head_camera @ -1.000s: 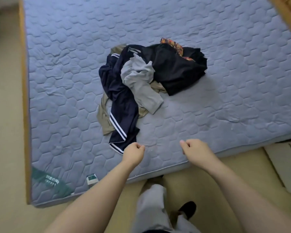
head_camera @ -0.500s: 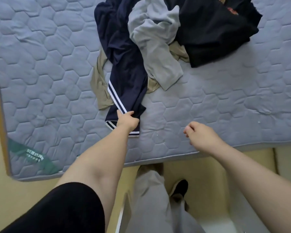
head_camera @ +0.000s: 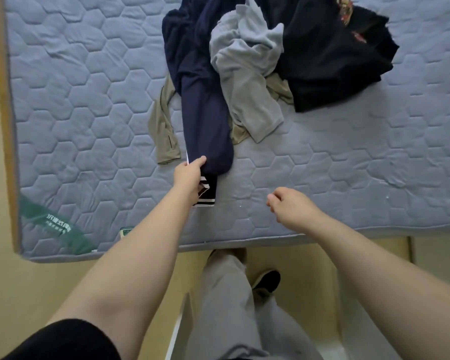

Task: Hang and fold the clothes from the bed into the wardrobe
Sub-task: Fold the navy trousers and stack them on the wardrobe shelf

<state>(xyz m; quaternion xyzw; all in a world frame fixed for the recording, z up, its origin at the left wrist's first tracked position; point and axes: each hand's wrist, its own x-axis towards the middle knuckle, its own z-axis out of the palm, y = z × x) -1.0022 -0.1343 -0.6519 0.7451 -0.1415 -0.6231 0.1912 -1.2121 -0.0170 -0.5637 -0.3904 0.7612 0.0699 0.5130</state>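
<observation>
A heap of clothes lies on the blue-grey quilted mattress (head_camera: 89,120). Navy trousers with white side stripes (head_camera: 203,110) stretch toward me from the heap. My left hand (head_camera: 190,175) grips their lower leg near the striped hem, which is folded under. A grey garment (head_camera: 250,74) lies across the trousers, a khaki one (head_camera: 164,131) underneath, and a black one with an orange print (head_camera: 330,55) at the right. My right hand (head_camera: 291,209) hovers over the mattress near its front edge, fingers loosely curled, holding nothing.
The mattress's front edge (head_camera: 244,242) runs just ahead of my legs, with a green label corner (head_camera: 52,229) at the left. Beige floor (head_camera: 37,289) lies around it. My grey trouser leg (head_camera: 226,307) and a dark shoe (head_camera: 266,280) show below.
My left hand reached the navy trouser leg, took hold of it, and its hem has bunched and folded. The view has closed in on the heap. The right hand has barely moved.
</observation>
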